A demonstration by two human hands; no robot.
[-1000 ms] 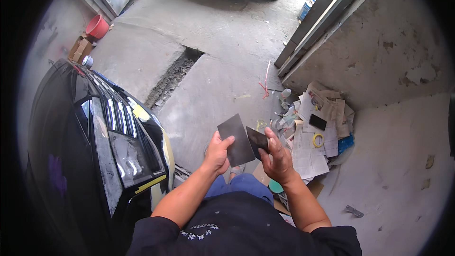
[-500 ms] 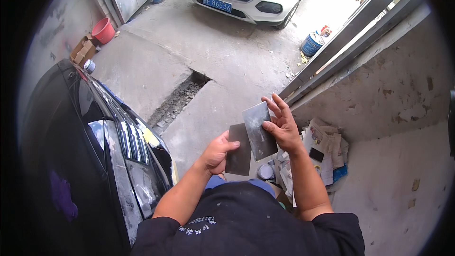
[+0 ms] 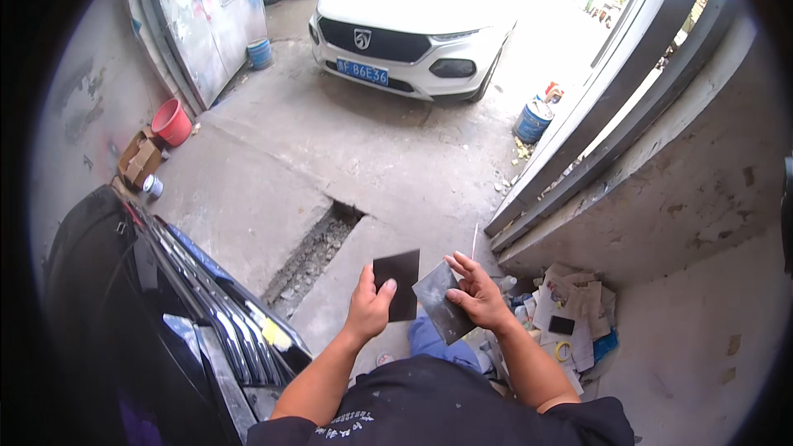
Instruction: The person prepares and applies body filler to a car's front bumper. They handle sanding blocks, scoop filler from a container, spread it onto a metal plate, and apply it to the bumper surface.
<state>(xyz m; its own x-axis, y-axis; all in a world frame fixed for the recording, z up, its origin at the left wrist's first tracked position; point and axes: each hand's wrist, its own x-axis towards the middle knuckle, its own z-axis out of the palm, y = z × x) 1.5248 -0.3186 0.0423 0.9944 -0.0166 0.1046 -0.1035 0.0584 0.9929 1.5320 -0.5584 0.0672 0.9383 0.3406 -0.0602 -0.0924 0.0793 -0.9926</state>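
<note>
My left hand (image 3: 368,306) grips a flat, dark rectangular plate (image 3: 403,277) by its left edge, with the thumb across its face. In my right hand (image 3: 483,301) is a second flat plate (image 3: 438,301), grey with whitish smears, tilted and pinched between the thumb and the fingers behind it. The two plates are side by side in front of my body, with a narrow gap showing between them. To the left of my arms stands a dark car (image 3: 107,297) with a chrome-slatted grille (image 3: 235,326) and a yellow patch (image 3: 274,334) near its front edge.
A rubble-filled trench (image 3: 318,252) cuts the concrete floor ahead. A white car (image 3: 413,12) stands beyond it. At right, papers (image 3: 591,314) and a dark phone-like slab (image 3: 562,325) lie by the wall. A red bucket (image 3: 172,122), cardboard box (image 3: 139,158) and blue bucket (image 3: 533,122) stand around.
The view has tilted up, showing more of the white car. The plates, overlapping before, are now apart; the left one has turned more upright and the right one leans over more.
</note>
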